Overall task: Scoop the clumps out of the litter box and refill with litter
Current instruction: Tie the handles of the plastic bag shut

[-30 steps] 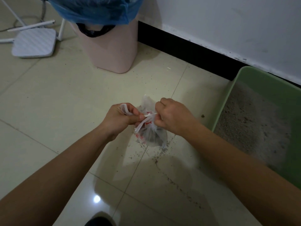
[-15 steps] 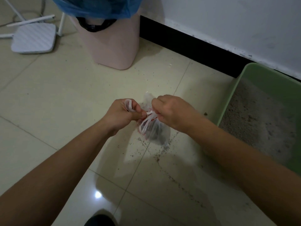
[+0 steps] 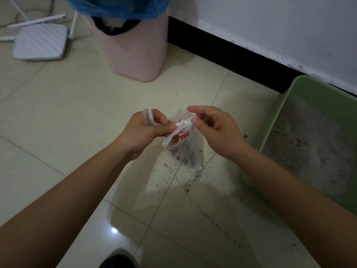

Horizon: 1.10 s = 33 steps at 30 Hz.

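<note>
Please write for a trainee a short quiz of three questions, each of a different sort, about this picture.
1. True or false: the small plastic bag is already inside the pink bin.
2. Which hand has a bag handle looped over its fingers? A) left hand B) right hand
3. Fill in: the green litter box holds ____.

Key: 1 false, both hands hold it above the tiled floor; 2 A; 3 litter.

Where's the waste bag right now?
Centre of the head view: the waste bag hangs above the floor between the left hand and right hand, left of the green litter box.
</note>
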Tool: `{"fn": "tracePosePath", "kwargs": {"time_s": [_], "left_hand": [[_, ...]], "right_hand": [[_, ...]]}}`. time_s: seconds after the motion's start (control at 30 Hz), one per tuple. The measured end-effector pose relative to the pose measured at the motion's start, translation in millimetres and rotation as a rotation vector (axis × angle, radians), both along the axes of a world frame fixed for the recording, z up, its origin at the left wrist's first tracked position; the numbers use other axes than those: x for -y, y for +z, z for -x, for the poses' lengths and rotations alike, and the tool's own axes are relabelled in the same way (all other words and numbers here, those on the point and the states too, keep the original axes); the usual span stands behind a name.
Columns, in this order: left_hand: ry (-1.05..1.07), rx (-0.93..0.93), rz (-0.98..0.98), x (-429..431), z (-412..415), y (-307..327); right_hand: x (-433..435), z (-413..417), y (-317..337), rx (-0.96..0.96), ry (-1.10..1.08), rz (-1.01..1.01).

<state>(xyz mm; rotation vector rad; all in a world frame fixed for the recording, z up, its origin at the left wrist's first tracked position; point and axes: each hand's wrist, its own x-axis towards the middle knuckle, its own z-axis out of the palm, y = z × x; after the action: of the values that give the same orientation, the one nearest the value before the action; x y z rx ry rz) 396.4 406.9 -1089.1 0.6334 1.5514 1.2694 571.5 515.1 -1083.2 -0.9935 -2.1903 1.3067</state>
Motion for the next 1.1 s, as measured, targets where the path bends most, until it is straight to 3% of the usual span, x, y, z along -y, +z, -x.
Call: {"fn": "tracePosePath", "kwargs": {"time_s": [0.07,0.17,0.27,0.43,0.53,0.63,0.73,0.83,0.97,1.1], "left_hand": [[-0.013,-0.021,-0.006,-1.3,-0.8,3.8],[-0.036,-0.112,0.041,-3.3,2.3,5.9],[-0.072,-0.180,0.104,-3.9,4.8,4.6],[-0.036,-0.134,0.139,-4.9,10.5,-2.9],[-0.053,-0.157,0.150,-8.2,5.0,-6.7],[-0.060,-0.222,0.172,-9.6,-4.5,-13.9],[0.030,-0.232,0.182,-7.0,-2.4,-24.2],[0.088,-0.180,0.214,-4.5,2.1,-31.4],[0.127,-0.187,0.190,-0.7,3.3,-31.7],[0.151,-0.269,0.101,-2.9,14.6,-4.1]], "right_hand": [[-5.4,-1.4,1.8,0.053,0.126,-0.428],[-12.5,-3.1,5.1,0.236,0.335,-0.903],[-11.4,-7.5,5.6,0.374,0.494,-1.049],[-18.1,-13.6,6.0,0.418,0.491,-0.986],[-18.6,-12.5,-3.2,0.585,0.471,-0.871],[-18.7,-11.1,-19.2,0.645,0.284,-0.546],[-20.0,-12.6,-33.1,0.452,0.075,-0.217],[-16.9,-11.8,-37.8,0.388,0.141,-0.023],[-11.8,2.4,-41.8,0.510,0.237,-0.250],[-22.9,20.0,-22.4,0.361,0.102,-0.390]]}}
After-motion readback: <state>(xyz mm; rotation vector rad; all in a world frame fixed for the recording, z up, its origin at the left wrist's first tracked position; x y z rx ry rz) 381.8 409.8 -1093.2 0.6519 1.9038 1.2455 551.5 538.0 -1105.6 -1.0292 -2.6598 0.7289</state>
